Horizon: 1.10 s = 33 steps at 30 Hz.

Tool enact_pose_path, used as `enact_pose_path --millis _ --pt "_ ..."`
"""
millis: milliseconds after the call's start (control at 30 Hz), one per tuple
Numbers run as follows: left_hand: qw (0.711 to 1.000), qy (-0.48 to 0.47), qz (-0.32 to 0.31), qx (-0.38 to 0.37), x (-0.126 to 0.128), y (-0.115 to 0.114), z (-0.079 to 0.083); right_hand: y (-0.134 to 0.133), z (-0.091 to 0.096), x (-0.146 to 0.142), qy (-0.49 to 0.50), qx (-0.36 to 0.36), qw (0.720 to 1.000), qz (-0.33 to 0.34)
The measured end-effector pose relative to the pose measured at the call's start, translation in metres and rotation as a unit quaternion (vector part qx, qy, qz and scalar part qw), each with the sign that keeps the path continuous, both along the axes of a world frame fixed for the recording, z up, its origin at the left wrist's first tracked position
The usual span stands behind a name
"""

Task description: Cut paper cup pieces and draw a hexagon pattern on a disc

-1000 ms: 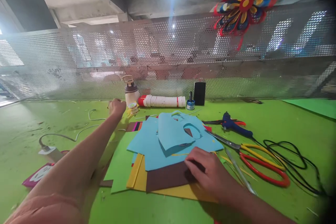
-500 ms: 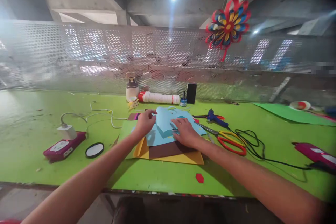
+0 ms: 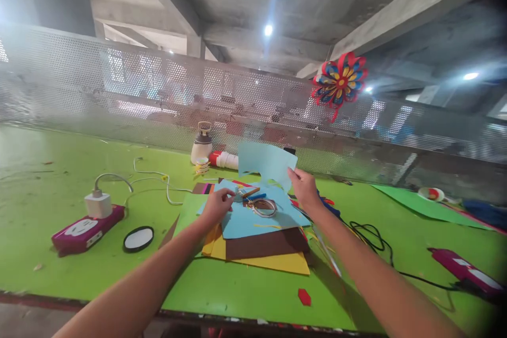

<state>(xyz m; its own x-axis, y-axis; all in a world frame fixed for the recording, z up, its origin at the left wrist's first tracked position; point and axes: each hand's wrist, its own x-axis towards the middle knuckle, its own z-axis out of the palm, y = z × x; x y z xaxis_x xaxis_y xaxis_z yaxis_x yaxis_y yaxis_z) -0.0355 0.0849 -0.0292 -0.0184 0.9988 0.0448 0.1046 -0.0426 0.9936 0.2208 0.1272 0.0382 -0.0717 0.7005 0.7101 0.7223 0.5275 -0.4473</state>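
Observation:
My right hand [image 3: 304, 188] pinches the lower right edge of a light blue sheet of paper [image 3: 266, 160], raised above the pile. The sheet has a curved cut along its lower edge. My left hand [image 3: 218, 206] is low over the pile's left side, thumb and fingers brought together beside small bluish scraps. What lies between those fingertips is too small to make out. Under the raised sheet, another light blue sheet [image 3: 245, 228] carries a ring-shaped coil [image 3: 264, 208], a blue stick-like item [image 3: 255, 197] and a brown stick [image 3: 251, 191]. Brown paper [image 3: 265, 244] and yellow paper [image 3: 277, 264] lie beneath.
On the green table [image 3: 222, 296] are a purple power strip [image 3: 85, 232] with a white plug, a round black-rimmed disc [image 3: 138, 239] and a red hexagon [image 3: 304, 297]. Behind stand a spray bottle [image 3: 202, 149] and a white roll [image 3: 227, 160]. A black cable [image 3: 372, 240] runs right.
My right hand has lifted the light blue sheet off the pile, uncovering the coil and sticks. My left hand stays over the pile's left side. The view has tilted up slightly.

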Motion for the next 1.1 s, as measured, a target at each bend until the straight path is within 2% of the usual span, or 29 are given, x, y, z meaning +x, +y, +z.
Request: enact_pose_path --millis 133,267,400,500,600,700,833,900,967,1033,1100 --pt "0.995 -0.086 -0.050 0.000 0.005 -0.012 0.012 -0.026 0.004 0.008 0.029 0.055 0.998 0.000" --pt "0.975 -0.201 -0.098 -0.003 0.004 -0.021 0.023 -0.060 0.023 0.000 0.022 0.127 0.992 -0.002" --pt "0.958 -0.277 -0.076 -0.016 -0.004 -0.018 0.025 -0.079 0.053 -0.007 -0.015 0.209 0.978 0.014" --pt "0.951 -0.305 -0.047 -0.021 -0.010 -0.016 0.026 -0.080 0.065 -0.006 -0.040 0.274 0.960 0.038" --pt "0.940 -0.333 -0.064 -0.036 -0.014 -0.016 0.029 -0.082 0.055 -0.008 -0.100 0.295 0.945 0.099" --pt "0.930 -0.355 -0.085 -0.039 -0.017 -0.017 0.031 -0.093 0.026 -0.017 -0.182 0.270 0.929 0.176" --pt "0.935 -0.348 -0.057 -0.031 -0.022 -0.012 0.028 -0.102 -0.009 -0.024 -0.229 0.239 0.915 0.230" --pt "0.941 -0.336 -0.038 -0.025 -0.024 -0.009 0.026 -0.092 -0.013 -0.019 -0.214 0.230 0.924 0.219" --pt "0.947 -0.320 -0.020 -0.024 -0.027 -0.007 0.024 -0.072 -0.006 -0.006 -0.171 0.227 0.943 0.172" --pt "0.955 -0.296 -0.005 -0.029 -0.027 -0.005 0.022 -0.047 0.010 0.013 -0.115 0.233 0.961 0.094" --pt "0.965 -0.260 0.010 -0.034 -0.027 -0.004 0.018 -0.027 0.030 0.036 -0.062 0.245 0.968 0.008"
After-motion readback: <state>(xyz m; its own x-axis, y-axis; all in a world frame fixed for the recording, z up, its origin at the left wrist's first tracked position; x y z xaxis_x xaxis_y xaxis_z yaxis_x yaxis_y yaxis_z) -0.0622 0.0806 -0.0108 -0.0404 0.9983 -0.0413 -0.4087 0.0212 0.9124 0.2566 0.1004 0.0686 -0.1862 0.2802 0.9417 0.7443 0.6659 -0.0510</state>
